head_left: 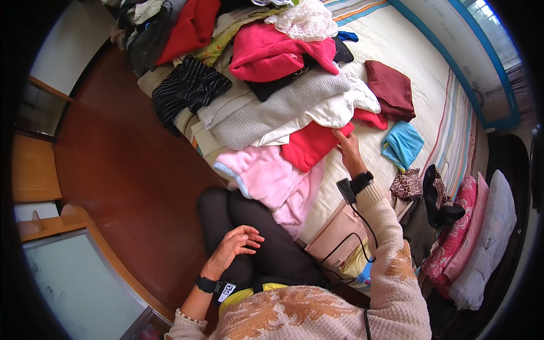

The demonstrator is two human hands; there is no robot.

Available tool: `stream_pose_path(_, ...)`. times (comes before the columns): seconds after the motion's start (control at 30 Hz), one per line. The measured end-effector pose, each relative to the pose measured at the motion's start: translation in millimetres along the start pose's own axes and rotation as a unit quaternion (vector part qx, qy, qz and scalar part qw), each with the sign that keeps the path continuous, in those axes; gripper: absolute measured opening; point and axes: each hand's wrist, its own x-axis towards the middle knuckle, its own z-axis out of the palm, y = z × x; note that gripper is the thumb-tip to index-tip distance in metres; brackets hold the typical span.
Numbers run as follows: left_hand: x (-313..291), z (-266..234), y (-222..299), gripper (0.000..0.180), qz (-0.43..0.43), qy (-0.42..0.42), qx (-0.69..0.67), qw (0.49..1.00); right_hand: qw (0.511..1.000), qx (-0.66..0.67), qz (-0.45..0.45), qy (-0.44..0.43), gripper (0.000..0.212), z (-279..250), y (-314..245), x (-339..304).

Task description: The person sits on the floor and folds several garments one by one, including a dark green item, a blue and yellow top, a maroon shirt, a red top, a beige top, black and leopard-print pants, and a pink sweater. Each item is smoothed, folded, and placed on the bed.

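Note:
My right hand (349, 150) reaches forward over the bed, its fingers closed on the edge of a bright red garment (310, 146). That garment lies partly under a white garment (340, 102) and a light grey ribbed knit (277, 107). Just below it, a pink fleece cloth (263, 175) with a pale blue edge drapes off the bed toward my knees. Above my lap hovers my left hand (235, 245), empty, with its fingers loosely bent and apart. Folded maroon (391, 90) and turquoise (402, 144) garments sit to the right of my right hand.
A heap with a hot-pink knit (277, 54), a white lace piece (306, 21) and a black striped garment (190, 88) covers the bed's far left. At right are leopard-print cloth (406, 184) and packed pillows (487, 243). A pink box (340, 235) and cable lie near my right arm.

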Motion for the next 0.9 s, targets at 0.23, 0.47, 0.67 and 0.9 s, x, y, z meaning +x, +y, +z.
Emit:
stream_pose_path(0.23, -32, -15, 15, 0.042, 0.083, -0.027, -0.102, 0.991, 0.939, -0.025, -0.209, -0.273, 0.020, 54, -66, -127)
stream_pose_path(0.47, -11, 22, 4, 0.078, -0.026, -0.196, -0.239, 0.951, 0.763, -0.111, -0.146, -0.620, 0.017, 92, -52, -352)
stream_pose_path(0.67, -68, 25, -31, 0.071, 0.008, -0.173, -0.230, 0.958, 0.759, -0.138, -0.185, -0.608, 0.033, 115, -15, -412)
stream_pose_path(0.9, -140, -19, -41, 0.078, 0.069, -0.014, -0.107, 0.992, 0.808, -0.162, -0.054, -0.564, 0.017, 110, -19, -394)
